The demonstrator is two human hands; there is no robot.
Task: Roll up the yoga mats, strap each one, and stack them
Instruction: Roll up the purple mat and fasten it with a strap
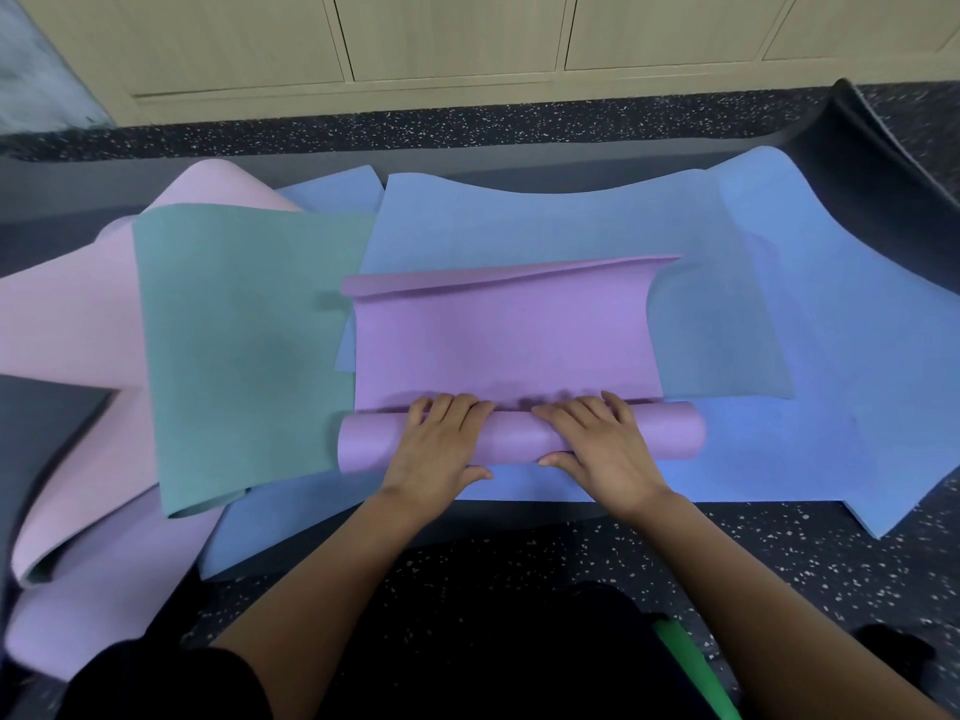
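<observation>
Step in hand: rolling the purple foam yoga mat (504, 345). It lies in the lower centre of the frame, on top of a spread blue foam mat (779, 304). Its near portion is wound into a roll (670, 431). The flat remainder runs toward the centre of the frame, where the far edge (493, 280) is folded over on itself.

The left hand (441, 444) and right hand (597, 444) both rest on top of the roll, close together near its middle. The fingers reach across to the seam and the thumbs sit on the near side. Neither hand grips; both press palm-down, uncurled.

Judgement: the roll looks fatter and looser at its left end, so it may cone.
- Set the hands wider apart, toward the ends.
- Draw the roll back to tighten it, then push both sides evenly.
- Flatten the folded far edge before the roll reaches it.
- Watch that the blue mat beneath does not drag along.

A teal-green foam mat (234, 330) and a pale pink foam mat (62, 314) lie unrolled at the left of the frame. A bright green strip (685, 662) shows at the lower right; whether it is a strap cannot be told.
</observation>
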